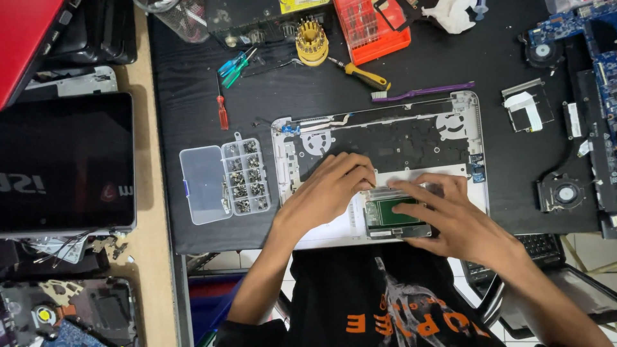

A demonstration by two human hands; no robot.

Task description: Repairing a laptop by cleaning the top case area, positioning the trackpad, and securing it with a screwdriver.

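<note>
Now, as I see it from the head view:
Mat [450,71]: black; everything lies on it.
Shell [472,128]: silver laptop palmrest, inside up, my landmark at mat centre.
Left hand [324,193]: on the shell's lower middle, fingers curled down, tips pressing the touchpad's left edge; I see nothing gripped.
Right hand [456,222]: at the shell's lower right, fingers spread flat over the touchpad, not clenched.
Touchpad [395,215]: green board in a metal frame, seated in the shell's front edge, between both hands.
Screw box [225,178]: clear, lid open, just left of the shell.
Brush [424,92]: purple, just above the shell.
Screwdriver [363,75]: yellow-handled, above the shell.
</note>
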